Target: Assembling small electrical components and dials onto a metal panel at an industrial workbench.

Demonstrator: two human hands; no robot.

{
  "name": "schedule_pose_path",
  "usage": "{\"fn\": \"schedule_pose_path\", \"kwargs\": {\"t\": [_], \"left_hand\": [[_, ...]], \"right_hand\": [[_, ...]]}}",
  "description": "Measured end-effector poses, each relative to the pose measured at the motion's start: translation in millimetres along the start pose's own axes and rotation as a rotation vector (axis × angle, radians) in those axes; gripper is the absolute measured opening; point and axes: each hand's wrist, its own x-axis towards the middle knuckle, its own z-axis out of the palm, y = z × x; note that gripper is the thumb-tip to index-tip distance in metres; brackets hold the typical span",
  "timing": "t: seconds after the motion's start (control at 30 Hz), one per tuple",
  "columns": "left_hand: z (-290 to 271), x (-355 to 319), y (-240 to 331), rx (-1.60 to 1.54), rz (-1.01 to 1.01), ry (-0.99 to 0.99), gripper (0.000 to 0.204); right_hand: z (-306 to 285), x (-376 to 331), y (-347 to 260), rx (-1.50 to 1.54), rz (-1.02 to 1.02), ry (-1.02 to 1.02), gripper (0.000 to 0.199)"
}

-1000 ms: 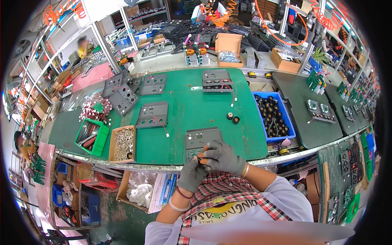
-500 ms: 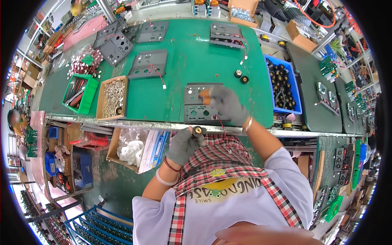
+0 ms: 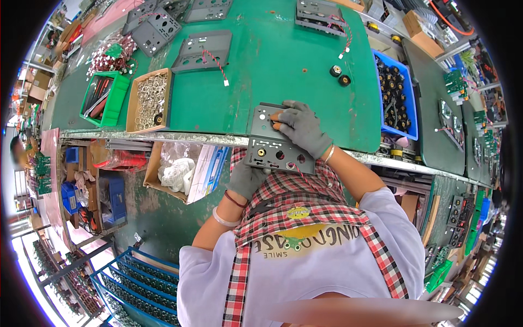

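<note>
Grey metal panel (image 3: 271,152) tilts across the table's near edge, lower face out over the checked apron (image 3: 297,192). Left hand (image 3: 247,179), gloved, at its lower left corner, fingers mostly lost underneath; can't tell if they grip. Right hand (image 3: 305,131) lies over the upper right part, bare orange-looking fingertips on the face; touching for sure, grip round the edge can't be told. Hands apart, panel between them. One round black part (image 3: 261,152) with a brassy middle sits in the left hole; two dark holes to its right look unfilled, so roughly a third done on that row, I'd judge. Whether that part is fastened: not visible. Red wire (image 3: 298,169) at the lower right gets lost against the apron. Beyond, on the green table (image 3: 272,87): cardboard box (image 3: 166,103) of metal rings, green bin (image 3: 116,98) of tools, blue bin (image 3: 400,134) of black parts, two loose knobs (image 3: 344,80). Farther, a wired panel (image 3: 188,52) shows open holes, looks less finished; the far right panel (image 3: 318,12) seems to carry a row of round parts, too small to count. Left-hand stack (image 3: 154,37) is cut off at the top.
</note>
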Motion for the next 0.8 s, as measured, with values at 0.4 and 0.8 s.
{"fn": "schedule_pose_path", "kwargs": {"t": [0.4, 0.8], "left_hand": [[31, -3, 44, 0.575, 0.391, -0.219, 0.04], [37, 1, 35, -0.471, -0.144, -0.145, 0.049]], "right_hand": [[-10, 6, -1, -0.025, -0.043, 0.1, 0.021], [17, -7, -6, 0.197, -0.442, -0.186, 0.017]]}}
